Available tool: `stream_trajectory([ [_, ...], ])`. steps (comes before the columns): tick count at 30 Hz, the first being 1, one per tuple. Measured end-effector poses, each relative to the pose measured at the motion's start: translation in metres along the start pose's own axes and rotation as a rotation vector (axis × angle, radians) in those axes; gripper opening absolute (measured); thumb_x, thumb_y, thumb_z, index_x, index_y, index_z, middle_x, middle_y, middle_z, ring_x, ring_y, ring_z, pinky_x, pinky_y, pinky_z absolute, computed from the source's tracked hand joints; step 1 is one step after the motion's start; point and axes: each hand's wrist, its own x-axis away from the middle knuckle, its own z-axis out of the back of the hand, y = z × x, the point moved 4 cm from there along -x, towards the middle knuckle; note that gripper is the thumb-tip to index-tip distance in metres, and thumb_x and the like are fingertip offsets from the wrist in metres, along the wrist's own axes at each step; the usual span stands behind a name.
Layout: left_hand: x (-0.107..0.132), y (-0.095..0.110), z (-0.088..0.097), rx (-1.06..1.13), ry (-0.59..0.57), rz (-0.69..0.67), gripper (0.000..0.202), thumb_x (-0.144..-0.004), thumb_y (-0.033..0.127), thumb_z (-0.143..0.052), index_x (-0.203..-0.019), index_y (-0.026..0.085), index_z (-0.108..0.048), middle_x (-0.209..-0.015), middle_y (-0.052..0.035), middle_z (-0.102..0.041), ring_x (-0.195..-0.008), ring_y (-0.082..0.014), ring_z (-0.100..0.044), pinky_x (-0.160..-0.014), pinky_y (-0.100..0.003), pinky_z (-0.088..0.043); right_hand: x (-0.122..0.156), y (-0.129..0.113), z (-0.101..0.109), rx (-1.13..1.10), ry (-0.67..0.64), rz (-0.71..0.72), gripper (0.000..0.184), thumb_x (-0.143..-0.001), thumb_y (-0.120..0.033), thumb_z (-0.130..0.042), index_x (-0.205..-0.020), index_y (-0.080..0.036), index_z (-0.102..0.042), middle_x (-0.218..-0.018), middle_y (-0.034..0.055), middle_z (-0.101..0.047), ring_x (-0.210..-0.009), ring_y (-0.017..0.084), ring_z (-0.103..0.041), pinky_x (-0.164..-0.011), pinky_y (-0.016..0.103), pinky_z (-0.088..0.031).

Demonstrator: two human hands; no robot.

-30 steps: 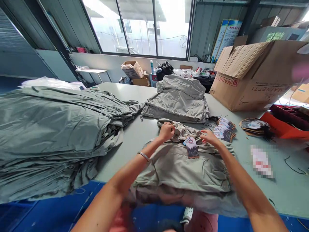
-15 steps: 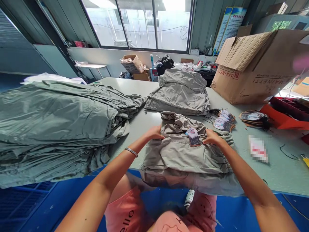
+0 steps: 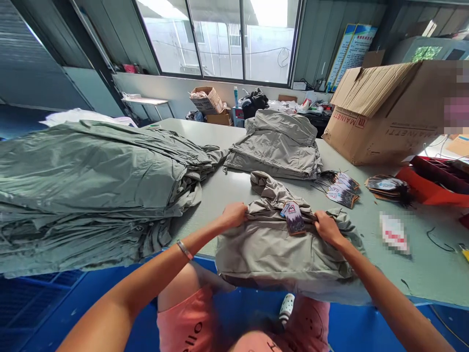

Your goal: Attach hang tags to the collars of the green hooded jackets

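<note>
Lap: pink shorts (image 3: 186,320) and a white perforated clog (image 3: 286,308), just below the near edge of the grey folded garment (image 3: 282,256), partly overhanging the pale work table (image 3: 432,274).

Left hand (image 3: 232,217): mostly closed, fingers curled over the upper fold of the garment, left of centre; apparently gripping the cloth, so the fold stays held down. Metal bangle (image 3: 184,250) on the wrist.

Right hand (image 3: 328,229): mostly closed on the same upper fold, right of centre; grip looks like a match for the left, keeping the cloth taut between both hands.

Hang tag (image 3: 294,218): lying on top of the garment, between both hands, attached near the fold, apparently left face-up and clear of the grip.

Loose cloth (image 3: 269,188): bunched, just beyond the garment, not yet folded flat, with no hand on it.

Second folded garment (image 3: 274,146): farther beyond the grey folded garment, lying flat, likely set aside in finished form.

Large stack of grey-green garments (image 3: 84,186): left of the grey folded garment, piled within easy reach.

Loose hang tags (image 3: 340,190): beyond and right of the garment, fanned out for easy picking.

Bundled tags (image 3: 386,185): farther right.

Cardboard carton (image 3: 381,117): far right, flaps open.

Window (image 3: 220,39): farthest, straight ahead.
</note>
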Motion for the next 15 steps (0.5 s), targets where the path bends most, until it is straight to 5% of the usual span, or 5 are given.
stream_trajectory([
  [3, 0.016, 0.004, 0.008, -0.024, 0.004, 0.022, 0.020, -0.084, 0.024, -0.057, -0.092, 0.012, -0.069, -0.096, -0.0144, -0.069, -0.091, -0.0305, -0.065, -0.077, -0.035, -0.047, 0.011, 0.003, -0.005, -0.087, -0.029, 0.013, 0.024, -0.089, -0.019, -0.045, -0.110, -0.011, -0.055, -0.105, 0.0156, -0.066, -0.096, 0.025, -0.063, -0.080, 0.031, -0.042],
  [7, 0.029, 0.007, 0.017, -0.037, -0.002, 0.006, 0.019, -0.086, 0.024, -0.054, -0.095, 0.012, -0.066, -0.101, -0.0151, -0.069, -0.092, -0.0306, -0.066, -0.076, -0.035, -0.046, 0.027, -0.001, -0.005, -0.230, -0.050, 0.201, 0.050, -0.074, -0.024, -0.061, -0.121, -0.015, -0.049, -0.119, 0.0140, -0.062, -0.107, 0.025, -0.060, -0.087, 0.032, -0.043],
  [12, 0.047, 0.004, 0.038, -0.008, -0.019, -0.054, 0.014, -0.087, 0.024, -0.052, -0.088, 0.016, -0.063, -0.098, -0.0090, -0.069, -0.092, -0.0252, -0.065, -0.073, -0.030, -0.044, 0.038, -0.006, 0.020, -0.102, -0.089, 0.158, 0.019, -0.069, -0.013, -0.049, -0.084, -0.019, -0.059, -0.087, 0.0068, -0.069, -0.084, 0.023, -0.063, -0.072, 0.029, -0.041],
  [15, 0.058, 0.000, 0.063, 0.057, 0.005, -0.068, 0.016, -0.087, 0.028, -0.050, -0.081, 0.017, -0.060, -0.090, -0.0071, -0.068, -0.085, -0.0237, -0.063, -0.069, -0.029, -0.042, 0.034, -0.011, 0.049, -0.186, -0.002, 0.166, 0.016, -0.068, -0.016, -0.050, -0.079, -0.020, -0.060, -0.079, 0.0031, -0.070, -0.075, 0.021, -0.063, -0.065, 0.027, -0.040],
])
